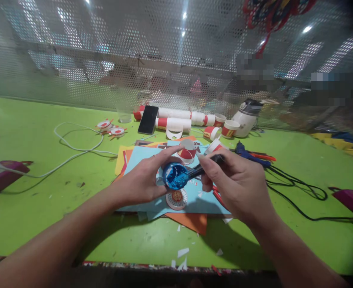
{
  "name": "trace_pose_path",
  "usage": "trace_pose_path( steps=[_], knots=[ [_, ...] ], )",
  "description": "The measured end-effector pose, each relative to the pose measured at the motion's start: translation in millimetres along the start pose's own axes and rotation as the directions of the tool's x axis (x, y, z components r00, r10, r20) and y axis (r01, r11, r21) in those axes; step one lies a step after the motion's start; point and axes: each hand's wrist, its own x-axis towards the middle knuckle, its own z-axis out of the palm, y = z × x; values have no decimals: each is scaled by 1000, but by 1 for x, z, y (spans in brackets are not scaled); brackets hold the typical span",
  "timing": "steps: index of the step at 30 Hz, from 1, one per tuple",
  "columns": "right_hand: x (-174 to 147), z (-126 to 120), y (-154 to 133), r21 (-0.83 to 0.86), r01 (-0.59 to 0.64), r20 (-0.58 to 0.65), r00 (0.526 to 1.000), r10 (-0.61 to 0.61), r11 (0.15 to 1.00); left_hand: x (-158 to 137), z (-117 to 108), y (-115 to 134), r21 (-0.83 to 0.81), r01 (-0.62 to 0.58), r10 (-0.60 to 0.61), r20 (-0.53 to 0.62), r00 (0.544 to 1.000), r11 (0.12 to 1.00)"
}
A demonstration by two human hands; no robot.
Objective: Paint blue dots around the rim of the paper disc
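My left hand [143, 176] is curled around a small round cup [172, 170], tilted with its mouth toward me. Its inside is mostly blue, with white patches showing. My right hand [239, 180] pinches a black marker [205, 168], whose tip reaches into the cup and touches the blue surface. Just below the cup lies a round white disc [176, 199] with a red pattern, on light blue paper [152, 206]. Behind the cup is a red and white paper cup [187, 154], partly hidden. Red-handled scissors [220, 196] lie partly under my right hand.
At the back are stacked paper cups [175, 114], a phone [148, 120] and a white kettle [245, 118]. A blue glue gun [251, 155] with black cable lies right. Left are a white cable [101, 152] and cup crafts [110, 128]. Paper scraps [182, 253] litter the front.
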Motion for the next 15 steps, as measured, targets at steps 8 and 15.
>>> trace_pose_path(
  steps=[8, 15],
  knots=[
    [-4, -4, -7, -262, 178, -46, 979, -197, 948, -1, -2, 0, -33, 45, -45, 9, 999, 998],
    [-7, -8, -13, -372, 279, 47, 958, -282, 885, 0, -3, -2, 39, 66, -66, -8, 998, 997]
  ],
)
